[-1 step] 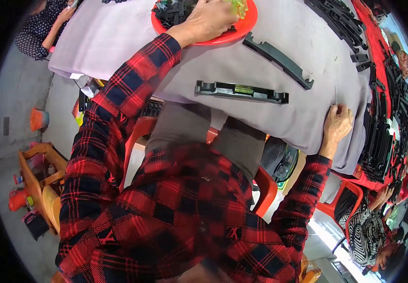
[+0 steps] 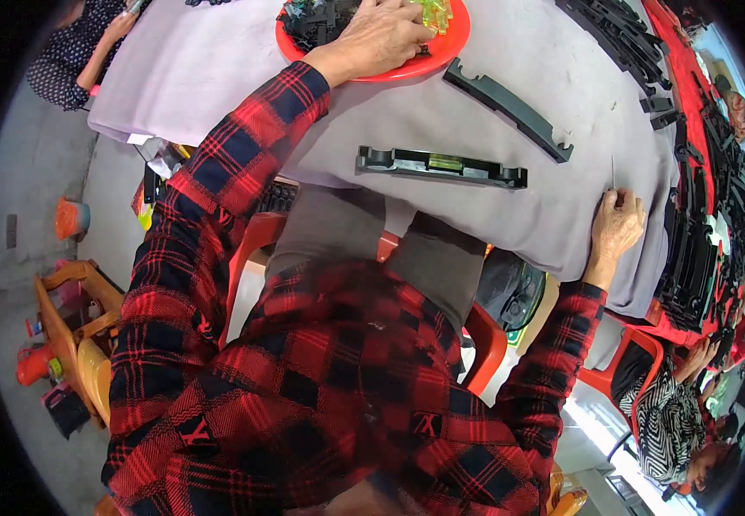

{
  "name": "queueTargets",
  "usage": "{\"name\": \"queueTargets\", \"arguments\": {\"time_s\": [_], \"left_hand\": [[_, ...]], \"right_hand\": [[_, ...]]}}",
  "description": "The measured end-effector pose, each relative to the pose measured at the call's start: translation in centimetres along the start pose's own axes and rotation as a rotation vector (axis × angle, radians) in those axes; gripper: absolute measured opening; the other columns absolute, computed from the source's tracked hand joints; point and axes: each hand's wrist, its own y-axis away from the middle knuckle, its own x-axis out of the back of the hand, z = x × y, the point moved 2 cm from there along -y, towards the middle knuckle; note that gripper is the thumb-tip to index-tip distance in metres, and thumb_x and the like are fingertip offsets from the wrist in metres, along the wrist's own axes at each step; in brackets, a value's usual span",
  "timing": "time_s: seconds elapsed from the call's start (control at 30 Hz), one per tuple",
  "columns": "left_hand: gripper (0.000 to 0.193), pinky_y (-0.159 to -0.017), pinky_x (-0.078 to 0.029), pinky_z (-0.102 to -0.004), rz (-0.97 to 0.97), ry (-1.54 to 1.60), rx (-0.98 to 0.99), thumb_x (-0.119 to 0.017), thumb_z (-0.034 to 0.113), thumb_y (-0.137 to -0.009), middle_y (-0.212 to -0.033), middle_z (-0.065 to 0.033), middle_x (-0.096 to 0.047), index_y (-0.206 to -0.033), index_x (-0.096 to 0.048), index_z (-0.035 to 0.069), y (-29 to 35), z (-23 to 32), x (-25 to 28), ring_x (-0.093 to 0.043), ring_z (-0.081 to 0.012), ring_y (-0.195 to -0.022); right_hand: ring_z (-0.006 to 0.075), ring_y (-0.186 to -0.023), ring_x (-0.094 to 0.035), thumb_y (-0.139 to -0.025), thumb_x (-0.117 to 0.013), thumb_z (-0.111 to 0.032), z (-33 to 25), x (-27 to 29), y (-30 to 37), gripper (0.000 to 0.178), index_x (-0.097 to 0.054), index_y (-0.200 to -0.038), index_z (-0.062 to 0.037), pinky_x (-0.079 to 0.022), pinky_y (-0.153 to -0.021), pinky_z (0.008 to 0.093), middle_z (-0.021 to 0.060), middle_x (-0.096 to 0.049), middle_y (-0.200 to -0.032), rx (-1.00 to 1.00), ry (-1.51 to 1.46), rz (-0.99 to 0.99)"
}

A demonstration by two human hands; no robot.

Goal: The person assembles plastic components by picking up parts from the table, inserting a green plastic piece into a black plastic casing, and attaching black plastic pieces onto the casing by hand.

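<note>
My left hand (image 2: 381, 36) is down in a red plate (image 2: 381, 77), its fingers bent close together among small black parts (image 2: 314, 24) and clear yellow-green vials (image 2: 435, 14). Its fingertips are partly hidden, and I cannot make out what they grip. At the right, near the table edge, my right hand (image 2: 618, 225) is closed in a pinch on a thin metal rod (image 2: 612, 172) that points away from me. Between the hands lies a black spirit level body (image 2: 441, 167) with a yellow-green vial in its middle. Another long black body (image 2: 510, 112) lies slanted beyond it.
A grey cloth (image 2: 218, 69) covers the table. Long black parts (image 2: 618, 39) are piled at the far right, and more (image 2: 691, 249) lie along a red cloth. People sit at the upper left and lower right. A red chair (image 2: 484, 348) is under me.
My left hand, blurred at the fingers a moment earlier, now shows sharply in the same place over the plate. The right hand and the black bodies have not moved.
</note>
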Motion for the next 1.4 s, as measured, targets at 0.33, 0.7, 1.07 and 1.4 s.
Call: {"name": "queueTargets", "arguments": {"time_s": [0.33,0.7,1.07,1.4], "left_hand": [[0.013,-0.086,-0.035,-0.0456,-0.152,0.049,0.094,-0.063,0.014,-0.078,-0.093,-0.0103,-0.062,-0.089,-0.069,0.010,0.2,0.7,0.7,-0.058,-0.0285,-0.095],[0.011,-0.087,-0.034,-0.0465,0.036,0.206,0.000,-0.060,0.012,-0.082,-0.085,-0.0102,-0.068,-0.083,-0.070,0.007,1.4,-0.9,-0.1,-0.062,-0.0283,-0.088],[0.013,-0.069,-0.047,-0.0367,0.347,0.624,0.279,-0.056,0.012,-0.092,-0.080,-0.0167,-0.061,-0.091,-0.058,-0.001,1.3,0.6,4.8,-0.061,-0.0324,-0.077],[0.010,-0.076,-0.052,-0.0255,0.424,1.410,0.496,-0.051,0.010,-0.101,-0.087,-0.0002,-0.062,-0.100,-0.059,0.003,2.0,2.5,3.4,-0.062,-0.0098,-0.081]], "right_hand": [[0.0344,-0.082,-0.061,-0.085,-0.064,-0.024,0.1,0.0,-0.2,0.017,-0.067,-0.084,-0.0070,-0.049,-0.074,0.0472,0.0131,-0.065,-0.084,0.029,-0.049,0.055],[0.0362,-0.083,-0.061,-0.083,-0.064,-0.026,0.1,-0.3,-0.6,0.021,-0.068,-0.084,-0.0055,-0.049,-0.076,0.0471,0.0147,-0.065,-0.087,0.037,-0.050,0.046],[0.0310,-0.090,-0.058,-0.082,-0.071,-0.027,-0.5,1.4,-0.2,0.031,-0.066,-0.104,-0.0064,-0.048,-0.077,0.0438,0.0127,-0.062,-0.093,0.035,-0.231,0.366],[0.0111,-0.082,-0.055,-0.092,-0.064,-0.004,-10.6,8.2,1.7,0.006,-0.064,-0.096,0.0014,-0.046,-0.078,0.0256,0.0033,-0.062,-0.087,-0.048,-0.994,0.276]]}}
